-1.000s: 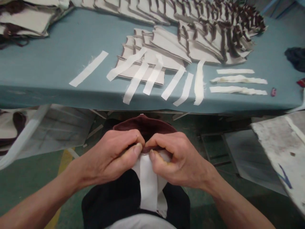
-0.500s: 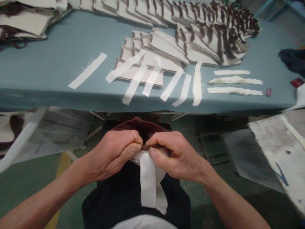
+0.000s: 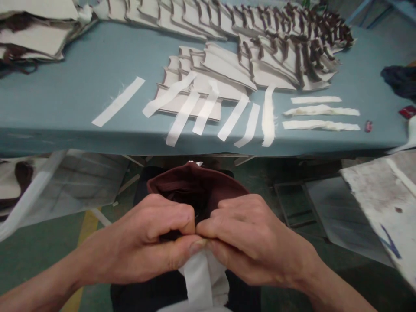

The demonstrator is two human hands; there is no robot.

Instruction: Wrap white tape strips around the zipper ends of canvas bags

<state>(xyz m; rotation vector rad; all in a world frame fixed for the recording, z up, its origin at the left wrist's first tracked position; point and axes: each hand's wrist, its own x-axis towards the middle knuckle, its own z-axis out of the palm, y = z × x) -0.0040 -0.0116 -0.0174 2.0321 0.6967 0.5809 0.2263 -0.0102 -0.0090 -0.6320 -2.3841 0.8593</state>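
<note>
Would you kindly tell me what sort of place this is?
Probably a sewing or textile workshop: cut fabric pieces fanned in rows on a blue worktable, white strips laid along its edge, the left hand and right hand pinching maroon fabric.

The dark maroon cloth piece (image 3: 195,186) is a plain wine-red. The white fabric strip (image 3: 199,281) below it is unmarked, set against black lap cloth (image 3: 143,294). The blue-grey flat bench (image 3: 65,86) is one even tone. The white flat tape strips (image 3: 118,102) on it are plain, and the cream ragged strips (image 3: 320,125) to the right look yellower. The pale beige cut panels (image 3: 208,82) are edged in dark brown. The green concrete floor (image 3: 32,247) carries a yellow painted line (image 3: 85,223).
</note>
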